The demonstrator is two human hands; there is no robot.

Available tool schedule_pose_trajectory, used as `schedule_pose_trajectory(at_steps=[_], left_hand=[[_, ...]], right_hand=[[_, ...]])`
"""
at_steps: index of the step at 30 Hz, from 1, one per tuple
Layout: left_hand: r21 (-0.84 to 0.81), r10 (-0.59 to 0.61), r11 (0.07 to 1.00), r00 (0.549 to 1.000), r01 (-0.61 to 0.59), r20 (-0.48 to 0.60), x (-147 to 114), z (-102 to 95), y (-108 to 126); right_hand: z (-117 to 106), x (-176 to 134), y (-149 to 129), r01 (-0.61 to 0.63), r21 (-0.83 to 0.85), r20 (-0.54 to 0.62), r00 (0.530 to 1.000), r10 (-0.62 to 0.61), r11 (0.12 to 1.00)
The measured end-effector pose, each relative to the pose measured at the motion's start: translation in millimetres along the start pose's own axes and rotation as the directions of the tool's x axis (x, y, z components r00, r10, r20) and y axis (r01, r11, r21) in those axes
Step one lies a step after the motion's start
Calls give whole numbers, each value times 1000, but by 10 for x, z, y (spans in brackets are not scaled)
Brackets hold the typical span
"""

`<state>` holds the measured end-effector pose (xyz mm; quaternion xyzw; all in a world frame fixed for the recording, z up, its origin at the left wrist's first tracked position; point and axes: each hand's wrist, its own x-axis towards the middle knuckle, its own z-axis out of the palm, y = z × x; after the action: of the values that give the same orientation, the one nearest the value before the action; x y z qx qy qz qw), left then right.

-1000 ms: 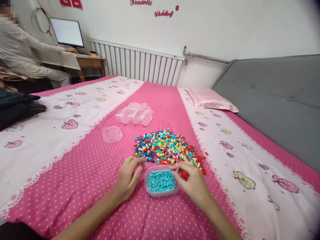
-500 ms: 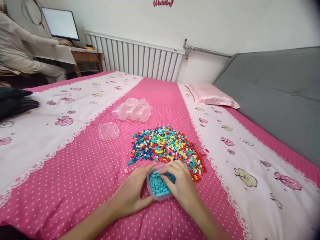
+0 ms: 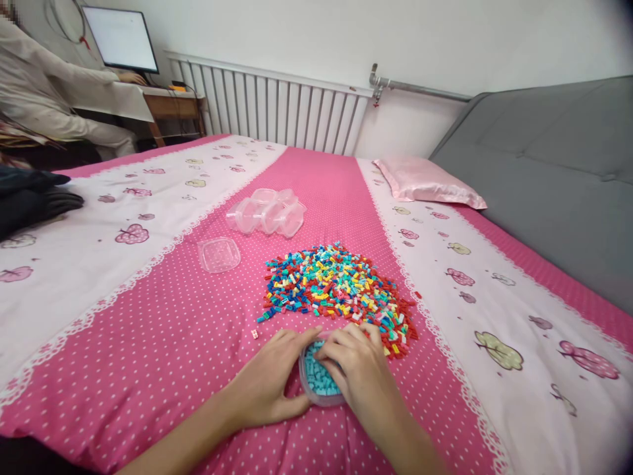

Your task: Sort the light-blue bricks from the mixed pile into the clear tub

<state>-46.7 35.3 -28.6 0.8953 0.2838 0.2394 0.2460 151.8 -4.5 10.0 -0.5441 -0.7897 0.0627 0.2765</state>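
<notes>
A small clear plastic container (image 3: 324, 400) rests on the bed in front of me, filled with turquoise toy bricks (image 3: 320, 379). My left hand (image 3: 271, 376) grips its left side, thumb at the near edge and fingers along the far rim. Over the container's right part is my right hand (image 3: 361, 363), fingers bent and drawn together at the turquoise bricks; whatever is between the fingertips is hidden. Just beyond lies a wide heap of mixed toy bricks (image 3: 331, 280) in red, blue, yellow, white and turquoise.
Several clear containers (image 3: 270, 214) lie grouped beyond the heap, with a clear lid (image 3: 219, 255) nearer on the left. One loose brick (image 3: 254, 334) is left of the heap. A pink pillow (image 3: 428, 179) lies far right. A person (image 3: 49, 79) sits at a desk, far left.
The view has shifted slightly, so the scene sits a little differently in frame. Both hands stay at the container, with the right hand's fingers still over the turquoise bricks.
</notes>
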Motion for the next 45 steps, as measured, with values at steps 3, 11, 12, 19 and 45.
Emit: schedule_pose_trajectory(at_steps=[3,11,12,19,45], left_hand=[[-7,9,1000,1000,-9,-10,7,-4,5],[-13,4,1000,1000,-4,7,13,-24,11],[-18,5,1000,1000,-5,7,15,-24,14],[-28,-9,1000,1000,9,10,24,-37,42],[94,109,990,993,-104,-51,25,-7,-151]], right_hand=[[-4,-9,7,1,-7,-8,1000,-1,1000],[7,-14,23,17,18,-28,999,-17,1000],[5,-11,22,21,25,-32,999,-21,999],[19,-5,-9,50,17,21,998,-51,999],[-373,-420,1301,-491,74,-272,827,491,868]])
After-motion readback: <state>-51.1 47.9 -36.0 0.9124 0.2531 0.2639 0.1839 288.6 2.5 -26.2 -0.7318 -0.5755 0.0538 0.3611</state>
